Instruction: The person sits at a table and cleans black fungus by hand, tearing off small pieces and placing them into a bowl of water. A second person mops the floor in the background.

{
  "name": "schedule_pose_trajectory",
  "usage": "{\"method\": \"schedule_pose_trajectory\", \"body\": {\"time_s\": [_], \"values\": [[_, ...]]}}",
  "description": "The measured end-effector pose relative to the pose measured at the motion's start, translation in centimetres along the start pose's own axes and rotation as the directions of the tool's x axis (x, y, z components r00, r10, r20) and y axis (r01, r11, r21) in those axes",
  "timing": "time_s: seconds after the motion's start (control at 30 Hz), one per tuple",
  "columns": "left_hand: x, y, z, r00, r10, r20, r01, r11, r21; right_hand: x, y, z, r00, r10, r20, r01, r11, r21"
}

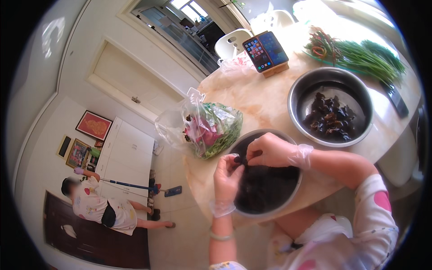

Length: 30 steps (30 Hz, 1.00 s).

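My left hand (228, 175) and my right hand (271, 152), both in clear thin gloves, are above a metal basin (270, 189) of dark water at the near edge of the table. Between their fingertips they hold a small dark piece of wood ear fungus (239, 160). A second stainless steel basin (293, 104), behind and to the right, holds water and a heap of wet wood ear fungus (329, 118). What lies under the dark water of the near basin cannot be made out.
On the marble-patterned table (266, 104) are a plastic bag of vegetables (216, 131), a foldable phone (266, 50) on a stand, green chives (368, 59) and a dark-bladed knife (395, 99). White chairs (233, 42) stand behind. At the left, another person (98, 206) holds a mop (135, 185).
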<state>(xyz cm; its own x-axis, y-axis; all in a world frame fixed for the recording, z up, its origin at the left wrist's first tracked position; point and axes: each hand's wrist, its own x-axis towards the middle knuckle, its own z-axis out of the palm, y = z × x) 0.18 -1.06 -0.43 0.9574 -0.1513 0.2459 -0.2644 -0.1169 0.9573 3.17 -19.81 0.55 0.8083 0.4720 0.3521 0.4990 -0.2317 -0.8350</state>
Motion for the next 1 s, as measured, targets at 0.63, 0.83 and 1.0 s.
{"method": "schedule_pose_trajectory", "body": {"time_s": [0.63,0.83,1.0], "values": [[-0.18,-0.3,-0.03,0.997,0.037,0.065,-0.046,0.988,0.149,-0.07,-0.26,-0.15,0.993,-0.025,0.113,0.023,1.0,0.015],[-0.31,-0.1,0.09,0.992,0.072,0.102,-0.089,0.981,0.174,-0.04,-0.25,-0.3,0.986,0.02,0.165,-0.026,0.999,0.033],[-0.34,0.34,0.17,0.989,0.056,0.138,-0.078,0.984,0.158,-0.1,-0.34,-0.26,0.983,0.048,0.176,-0.05,0.999,0.008]]}}
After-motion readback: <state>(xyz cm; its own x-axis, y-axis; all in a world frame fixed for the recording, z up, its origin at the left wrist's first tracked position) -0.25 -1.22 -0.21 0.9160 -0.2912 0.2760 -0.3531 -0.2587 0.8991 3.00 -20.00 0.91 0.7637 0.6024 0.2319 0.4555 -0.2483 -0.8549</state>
